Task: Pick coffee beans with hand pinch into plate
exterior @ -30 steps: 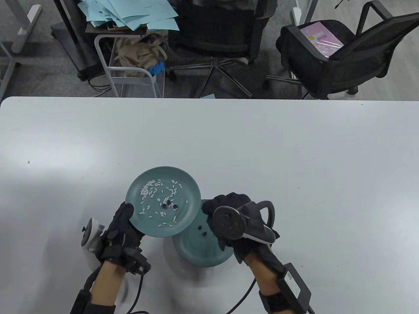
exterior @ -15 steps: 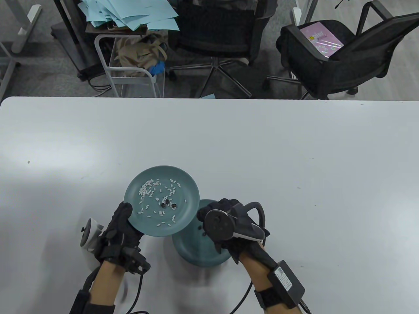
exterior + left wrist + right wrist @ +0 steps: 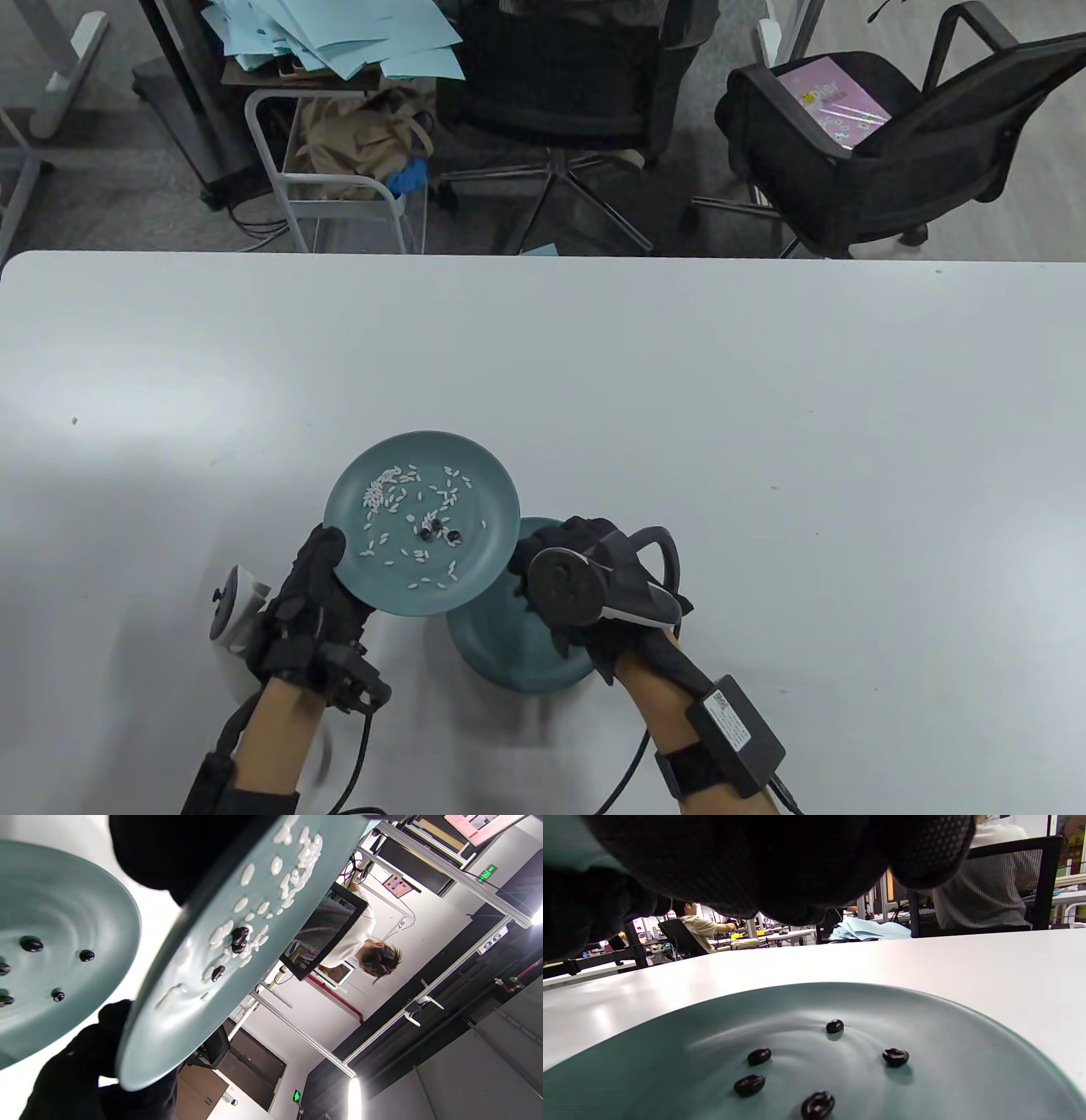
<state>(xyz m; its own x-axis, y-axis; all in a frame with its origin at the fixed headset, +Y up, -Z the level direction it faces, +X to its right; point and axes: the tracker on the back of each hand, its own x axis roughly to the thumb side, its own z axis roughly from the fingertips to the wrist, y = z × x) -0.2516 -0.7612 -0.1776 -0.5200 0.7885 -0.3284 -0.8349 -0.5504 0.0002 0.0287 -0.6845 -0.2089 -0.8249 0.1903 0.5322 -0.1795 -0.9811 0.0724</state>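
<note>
- The left hand (image 3: 310, 594), low and left of centre in the table view, grips the near-left rim of a teal plate (image 3: 475, 501) and holds it lifted and tilted. Only the thumb lies on the upper face; the other fingers are hidden beneath.
- This raised plate carries scattered white rice grains (image 3: 392, 497) and three coffee beans (image 3: 437, 532) close together near its middle (in the left wrist view the same beans (image 3: 237, 938) sit among the grains, partly blurred).
- A second teal plate (image 3: 501, 654) rests on the white table (image 3: 679, 382), lower in the frame; the raised plate overlaps its upper left part and the right hand (image 3: 585, 586) covers its right part.
- The table view shows none of the second plate's contents. The right wrist view shows five coffee beans (image 3: 818, 1058) spread on its floor.
- The right hand hangs over that lower plate, apart from its surface, its fingers (image 3: 780, 861) bunched at the top of the right wrist view. Whether the fingertips pinch a bean cannot be told; they are dark and cut off.
- The tracker (image 3: 564, 586) hides the back of the right hand from above.
</note>
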